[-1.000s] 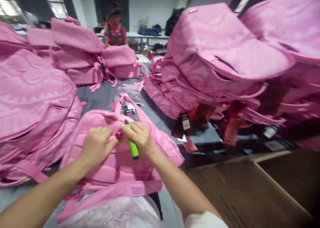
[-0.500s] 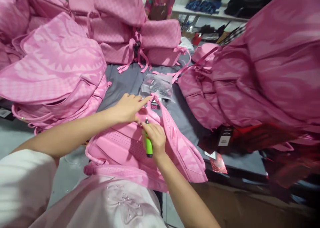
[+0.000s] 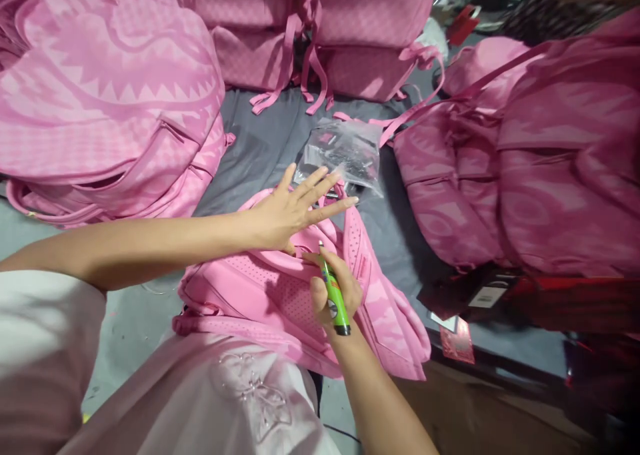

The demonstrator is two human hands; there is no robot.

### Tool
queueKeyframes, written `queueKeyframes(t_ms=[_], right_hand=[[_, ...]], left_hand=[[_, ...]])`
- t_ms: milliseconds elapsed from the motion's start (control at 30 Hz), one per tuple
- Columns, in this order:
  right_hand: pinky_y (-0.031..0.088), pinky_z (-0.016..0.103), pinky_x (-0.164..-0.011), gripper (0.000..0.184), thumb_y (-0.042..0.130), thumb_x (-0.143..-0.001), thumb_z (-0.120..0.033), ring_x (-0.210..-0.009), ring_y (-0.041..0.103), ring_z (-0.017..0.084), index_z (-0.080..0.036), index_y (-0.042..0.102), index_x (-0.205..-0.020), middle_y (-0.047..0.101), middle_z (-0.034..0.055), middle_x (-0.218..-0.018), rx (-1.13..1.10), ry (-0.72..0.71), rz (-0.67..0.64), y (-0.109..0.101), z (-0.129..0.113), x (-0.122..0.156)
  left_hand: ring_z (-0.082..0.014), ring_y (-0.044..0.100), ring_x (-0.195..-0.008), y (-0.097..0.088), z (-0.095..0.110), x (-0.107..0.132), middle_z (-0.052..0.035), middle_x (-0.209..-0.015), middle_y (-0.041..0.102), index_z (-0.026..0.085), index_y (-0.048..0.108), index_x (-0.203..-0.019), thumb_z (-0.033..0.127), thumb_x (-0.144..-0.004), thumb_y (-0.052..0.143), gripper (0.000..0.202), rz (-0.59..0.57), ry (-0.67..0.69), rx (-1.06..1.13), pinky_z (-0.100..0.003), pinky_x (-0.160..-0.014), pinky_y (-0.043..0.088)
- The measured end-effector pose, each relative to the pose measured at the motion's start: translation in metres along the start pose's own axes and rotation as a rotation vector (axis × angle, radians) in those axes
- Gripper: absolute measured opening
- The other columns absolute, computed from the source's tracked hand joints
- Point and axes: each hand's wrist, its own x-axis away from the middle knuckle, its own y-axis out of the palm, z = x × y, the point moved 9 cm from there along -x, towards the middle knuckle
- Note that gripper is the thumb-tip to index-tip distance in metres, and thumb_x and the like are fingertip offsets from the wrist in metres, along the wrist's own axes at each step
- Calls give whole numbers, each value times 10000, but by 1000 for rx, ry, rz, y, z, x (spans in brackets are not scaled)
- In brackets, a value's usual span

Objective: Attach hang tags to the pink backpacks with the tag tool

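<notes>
A pink backpack (image 3: 280, 295) lies back-side up on the grey table (image 3: 260, 148) in front of me. My left hand (image 3: 293, 205) rests on its top edge, fingers spread flat and holding nothing. My right hand (image 3: 333, 288) is closed round a green lighter (image 3: 334, 298), with its tip pointing at the backpack's top just below my left hand. A clear plastic bag (image 3: 345, 152) with small dark parts lies just beyond my left fingertips.
Stacks of pink backpacks crowd the table: a tall pile at left (image 3: 110, 95), more at the back (image 3: 325, 35) and at right (image 3: 525, 175). Red and black hang tags (image 3: 480, 302) dangle at the right pile's base. A brown cardboard box (image 3: 475, 408) sits at lower right.
The camera has tilted down and closer. My left hand has opened from pinching the backpack's top to lying flat with fingers spread. My right hand has kept the lighter near the same spot.
</notes>
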Motion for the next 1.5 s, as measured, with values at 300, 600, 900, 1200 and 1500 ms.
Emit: queueKeyframes(t_ms=[300, 600, 900, 1200, 1500], right_hand=[[652, 405, -805, 387, 644, -869, -212, -951, 751, 246, -233, 572, -1249, 749, 67, -988, 81, -42, -80, -7, 8, 2], [559, 474, -1016, 278, 566, -964, -325, -970, 730, 243, -201, 639, -1202, 753, 88, -1037, 128, -11, -285, -6, 4, -21], [543, 378, -827, 184, 676, -914, -390, -858, 702, 205, -238, 681, -1018, 759, 34, -963, 111, 309, -408, -9, 28, -44], [432, 378, -777, 167, 653, -886, -162, -862, 690, 209, -217, 700, -1037, 779, 36, -1020, 335, 29, -641, 9, 11, -46], [443, 388, -796, 220, 634, -900, -135, -880, 666, 213, -211, 656, -1105, 764, 38, -1044, 348, -14, -567, 4, 8, -37]], left_hand=[[-344, 461, -1366, 12, 4, -9, -204, -1675, 178, 196, 10, -1631, 366, -892, 648, 991, -47, -55, -64, -464, -997, 446], [-337, 512, -1271, 18, -3, -14, -170, -1679, 187, 225, 89, -1622, 359, -890, 627, 918, -106, -114, 41, -426, -944, 424], [-373, 425, -1367, 22, -7, -17, -171, -1689, 140, 219, 133, -1605, 327, -905, 593, 845, -182, -163, 128, -455, -1010, 371], [-353, 426, -1360, 24, -10, -19, -163, -1684, 163, 217, 151, -1600, 311, -905, 608, 838, -198, -195, 123, -441, -1021, 361], [-379, 355, -1435, 26, -10, -21, -179, -1696, 92, 236, 24, -1617, 221, -854, 617, 967, -236, -144, 143, -482, -1040, 367]])
